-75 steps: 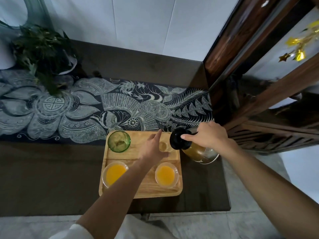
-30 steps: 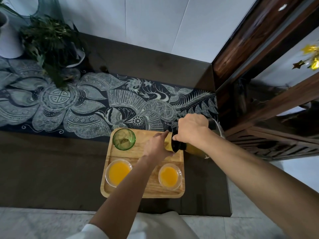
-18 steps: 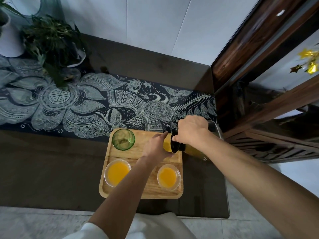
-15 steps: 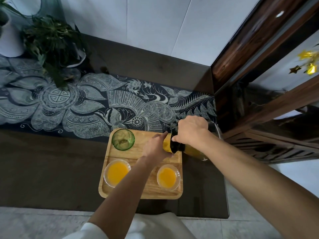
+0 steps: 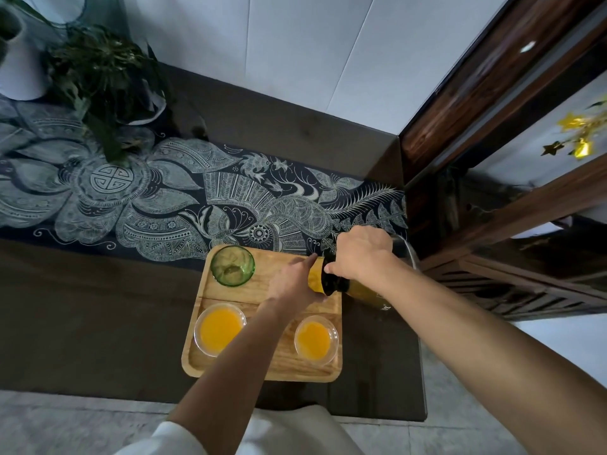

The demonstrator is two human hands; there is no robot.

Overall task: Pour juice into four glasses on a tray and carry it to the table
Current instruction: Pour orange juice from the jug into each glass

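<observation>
Bare right hand [image 5: 363,254] wrapped around black neck of jug [image 5: 333,280], tipped on its side over back right corner of tray [image 5: 259,372]. Orange juice visible at jug's mouth and inside its clear body, which extends right, past tray's edge and under the wrist. Bare left hand [image 5: 292,284] just beside, curled around something under jug's mouth, index finger pointing up toward the spout; held object hidden behind the hand, so cannot tell what. Both forearms reaching in from bottom of view, white sleeve [image 5: 164,440] at left elbow.

Wooden tray, rectangular, with raised rim and a groove across its middle, lying flat on dark desk [image 5: 82,323] near its right end. Green glass [image 5: 232,266] upright in back left corner, no orange inside. Clear glass [image 5: 220,328] in front left corner, holding orange juice. Second clear glass [image 5: 316,338] in front right corner, also holding juice, a smaller pool. Glasses apart from one another.

Behind tray, dark blue runner [image 5: 164,205] with pale floral and bird pattern, spanning desk from left to right; tray's back edge overlapping it. Leafy plant [image 5: 101,77] in white pot at far left on the runner, against white wall. Dark wooden cabinet [image 5: 509,192] with glass panels right of desk. Pale tiled floor [image 5: 65,421] along bottom.
</observation>
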